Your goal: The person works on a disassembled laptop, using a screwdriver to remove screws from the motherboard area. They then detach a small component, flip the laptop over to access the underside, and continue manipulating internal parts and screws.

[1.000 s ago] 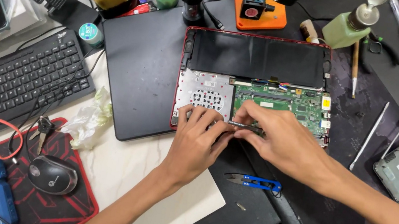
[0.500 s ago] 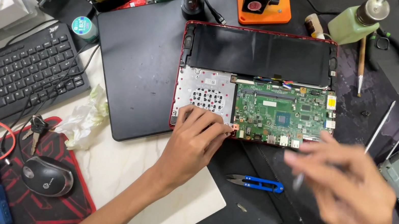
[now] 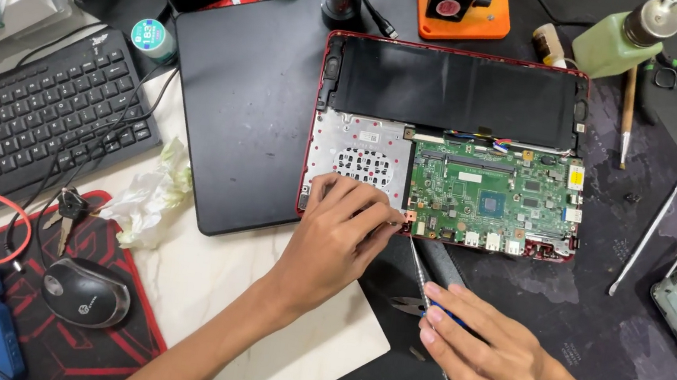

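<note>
The right hand (image 3: 485, 350) has pulled back, now gripping a screwdriver (image 3: 422, 281) aimed at the laptop (image 3: 449, 144); the left hand (image 3: 341, 234) stays open, pressing its edge.

Pretty cramped around the opened laptop (image 3: 449, 144). The near edge is blocked by the left hand (image 3: 341, 234) and the right hand (image 3: 483, 353) with its screwdriver (image 3: 422, 279). The far side is crowded by a green bottle (image 3: 620, 40) and an orange block (image 3: 463, 2). Some bare mat (image 3: 599, 329) is left open on the right, between the laptop and two thin metal tools (image 3: 646, 235).
</note>
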